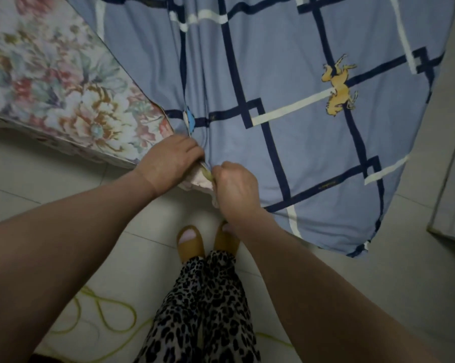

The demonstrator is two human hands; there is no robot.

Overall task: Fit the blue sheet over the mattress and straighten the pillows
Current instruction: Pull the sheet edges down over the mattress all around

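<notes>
Blue sheet (286, 74) edge, both hands (168, 161) gripping

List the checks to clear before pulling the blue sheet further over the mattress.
1. Left hand gripping the blue sheet edge: ok.
2. Right hand closed on the edge: ok.
3. Sheet covering the floral mattress: not ok, much still bare.
4. Sheet flat: not ok, folds bunch above the hands.
5. Feet clear of the yellow cord: ok, cord lies to the left.
6. Pillows straightened: cannot tell, none in view.
</notes>
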